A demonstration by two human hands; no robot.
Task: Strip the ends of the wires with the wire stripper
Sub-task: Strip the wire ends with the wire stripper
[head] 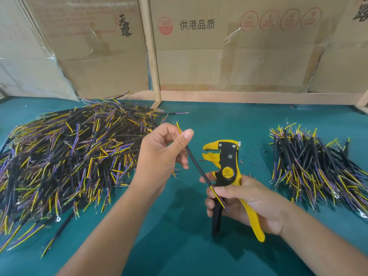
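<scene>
Flattened cardboard cartons (95, 46) backed a teal-covered bench (179, 246). A large heap of black-sheathed cables with yellow and purple cores (69, 156) lay at nine o'clock; a smaller heap of the same cables (314, 166) lay at three o'clock. The left hand (161, 154) pinched one black-sheathed cable (197, 164) near its upper end, fingers curled. The right hand (245, 202) gripped the yellow-and-black wire stripper (227, 168) by its handles, its jaws apart and empty. The cable's lower cores crossed the right thumb, clear of the jaws. Judged risks: several cores fed together could strip unevenly; a loose pinch could let the cable slip.
</scene>
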